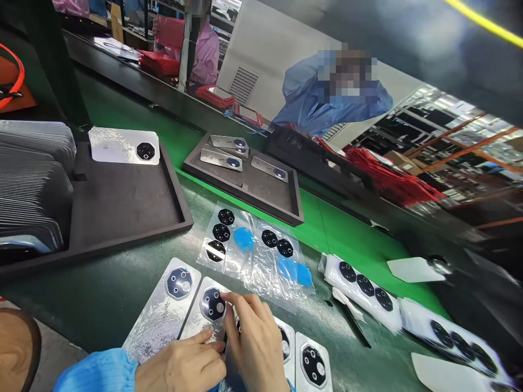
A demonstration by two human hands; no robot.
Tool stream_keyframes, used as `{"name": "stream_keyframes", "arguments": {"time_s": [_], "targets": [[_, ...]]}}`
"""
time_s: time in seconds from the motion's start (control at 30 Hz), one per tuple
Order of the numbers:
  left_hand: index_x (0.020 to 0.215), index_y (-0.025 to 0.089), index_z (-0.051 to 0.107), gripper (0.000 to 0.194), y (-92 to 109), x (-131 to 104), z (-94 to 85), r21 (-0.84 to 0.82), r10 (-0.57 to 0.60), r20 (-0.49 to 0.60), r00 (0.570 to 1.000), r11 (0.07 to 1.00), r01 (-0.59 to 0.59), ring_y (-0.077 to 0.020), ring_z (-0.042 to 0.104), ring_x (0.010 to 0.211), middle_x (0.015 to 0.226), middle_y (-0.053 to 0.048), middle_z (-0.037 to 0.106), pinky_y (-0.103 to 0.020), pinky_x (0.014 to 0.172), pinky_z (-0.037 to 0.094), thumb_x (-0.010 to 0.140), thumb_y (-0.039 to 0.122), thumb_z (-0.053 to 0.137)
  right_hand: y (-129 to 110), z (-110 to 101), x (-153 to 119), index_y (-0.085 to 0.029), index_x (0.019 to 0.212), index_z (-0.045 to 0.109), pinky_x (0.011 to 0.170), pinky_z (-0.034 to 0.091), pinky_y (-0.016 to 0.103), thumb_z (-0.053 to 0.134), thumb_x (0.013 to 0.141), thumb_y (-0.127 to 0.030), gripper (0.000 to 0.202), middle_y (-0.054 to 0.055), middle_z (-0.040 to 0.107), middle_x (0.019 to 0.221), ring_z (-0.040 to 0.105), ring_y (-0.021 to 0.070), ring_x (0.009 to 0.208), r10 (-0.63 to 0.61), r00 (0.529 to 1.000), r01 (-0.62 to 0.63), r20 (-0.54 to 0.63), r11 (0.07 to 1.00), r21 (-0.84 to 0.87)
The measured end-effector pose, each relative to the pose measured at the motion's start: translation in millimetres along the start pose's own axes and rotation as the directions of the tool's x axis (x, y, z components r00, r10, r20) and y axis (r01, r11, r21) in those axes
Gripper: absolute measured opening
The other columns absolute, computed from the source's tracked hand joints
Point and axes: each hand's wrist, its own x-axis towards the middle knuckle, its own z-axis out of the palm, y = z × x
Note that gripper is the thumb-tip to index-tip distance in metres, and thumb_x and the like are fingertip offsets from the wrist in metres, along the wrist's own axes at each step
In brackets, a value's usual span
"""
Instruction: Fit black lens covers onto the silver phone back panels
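Several silvery phone back covers lie side by side at the near edge of the bench, each with a dark octagonal camera panel. My left hand [183, 360] rests on the second phone back cover [196, 321] from the left, index finger stretched over it and other fingers curled. At the upper right edge of that cover's camera panel [212, 304], my right hand [256, 338] pinches with thumb and index finger; what lies between the tips is too small to make out. The leftmost phone back cover [153, 321] has a small blue tab on its panel. My right hand partly hides the middle covers.
A clear plastic sheet [255, 267] with black camera panels and blue film lies ahead. Dark trays [122, 196] [281, 198] hold more covers; a dense stack [30, 185] stands left. Black tweezers [357, 324] and bagged panels [363, 291] lie right. A co-worker [304, 92] sits opposite.
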Motion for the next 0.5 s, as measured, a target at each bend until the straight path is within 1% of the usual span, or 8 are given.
{"name": "stream_keyframes", "arguments": {"time_s": [0.03,0.1,0.17,0.23,0.3,0.4,0.5], "targets": [[0.095,0.018,0.058,0.042,-0.6,-1.0,0.8,0.005,0.004,0.006,1.0,1.0,-0.004,-0.0135,0.068,0.092,0.083,-0.002,0.069,-0.029,0.112,0.04,0.104,0.021,0.017,2.2,-2.6,2.2,-0.023,0.101,0.06,0.068,0.043,0.032,0.049,0.094,-0.014,0.016,0.004,0.062,0.087,0.056,0.0216,0.077,0.017,1.0,-0.017,0.007,1.0,0.016],[0.098,0.017,0.059,0.047,-1.5,-2.7,2.0,0.006,0.006,0.005,1.0,1.0,-0.006,-0.0147,0.068,0.1,0.087,-0.005,0.069,-0.029,0.115,0.036,0.105,0.026,0.014,6.0,-5.2,8.3,-0.023,0.099,0.058,0.07,0.044,0.031,0.049,0.095,-0.015,0.013,0.004,0.062,0.089,0.058,0.021,0.08,0.035,0.999,-0.038,0.027,0.994,0.103],[0.099,0.016,0.059,0.051,-1.8,-3.3,2.1,0.001,0.009,0.001,1.0,1.0,-0.009,-0.0146,0.068,0.102,0.089,-0.006,0.07,-0.029,0.116,0.035,0.105,0.026,0.009,8.2,-2.7,15.8,-0.023,0.098,0.056,0.072,0.046,0.029,0.048,0.095,-0.013,0.013,0.003,0.062,0.09,0.059,0.0196,0.083,0.03,0.999,-0.039,0.043,0.973,0.227],[0.099,0.016,0.059,0.054,-1.7,-2.7,1.0,-0.007,0.007,-0.002,1.0,1.0,-0.007,-0.0138,0.069,0.1,0.088,-0.005,0.07,-0.029,0.116,0.035,0.104,0.023,0.006,9.0,3.4,22.5,-0.023,0.097,0.054,0.072,0.046,0.028,0.048,0.094,-0.011,0.014,0.002,0.062,0.09,0.059,0.0184,0.082,0.027,0.998,-0.045,0.06,0.946,0.32],[0.097,0.016,0.059,0.055,-1.2,-1.5,-0.3,-0.017,0.006,0.005,1.0,1.0,-0.006,-0.0149,0.069,0.097,0.087,-0.006,0.069,-0.03,0.115,0.037,0.105,0.03,0.007,9.3,10.2,26.5,-0.023,0.096,0.053,0.071,0.046,0.027,0.049,0.093,-0.01,0.014,0.001,0.061,0.088,0.059,0.0177,0.08,0.039,0.996,-0.066,0.085,0.932,0.356],[0.095,0.015,0.059,0.055,-0.3,-0.1,-1.6,-0.022,0.002,0.028,1.0,1.0,-0.002,-0.0166,0.07,0.094,0.087,-0.007,0.069,-0.031,0.114,0.039,0.105,0.038,0.01,10.5,16.3,28.2,-0.023,0.094,0.053,0.071,0.045,0.026,0.048,0.093,-0.011,0.013,0.001,0.06,0.087,0.059,0.0171,0.08,0.055,0.992,-0.092,0.111,0.927,0.363],[0.096,0.015,0.059,0.057,0.3,0.3,-1.3,-0.024,-0.005,0.015,1.0,1.0,0.006,-0.0159,0.07,0.091,0.084,-0.007,0.068,-0.031,0.113,0.04,0.104,0.034,0.006,12.1,17.0,28.7,-0.023,0.096,0.052,0.072,0.046,0.027,0.047,0.095,-0.012,0.012,0.002,0.06,0.089,0.058,0.0171,0.082,0.052,0.992,-0.09,0.113,0.927,0.364]]}}
